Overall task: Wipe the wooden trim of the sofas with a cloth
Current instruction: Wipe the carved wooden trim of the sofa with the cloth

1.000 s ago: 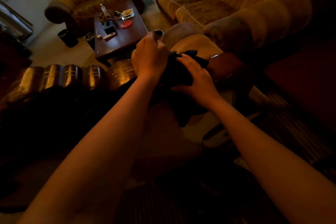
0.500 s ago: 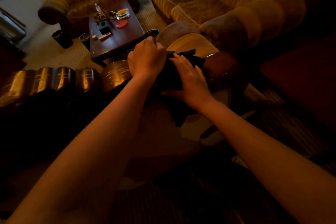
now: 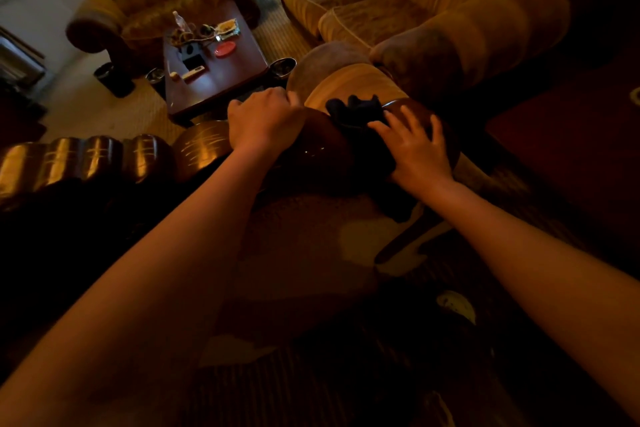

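Two hands on trim: right hand [image 3: 417,151], fingers spread flat, pressed cloth [image 3: 360,121] onto wooden trim [image 3: 311,146]; left hand [image 3: 263,121] curled, gripped trim at nine o'clock of cloth.

We see only our own two arms, reaching in from the bottom corners of the view. Both forearms are bare from the frame edge up to the wrists, with no sleeve showing on either. Our left hand [image 3: 263,121] wears no glove, and we make out no ring or watch on it in this dim, warm light. Our right hand [image 3: 417,151] is likewise ungloved, its wrist bare of any band.
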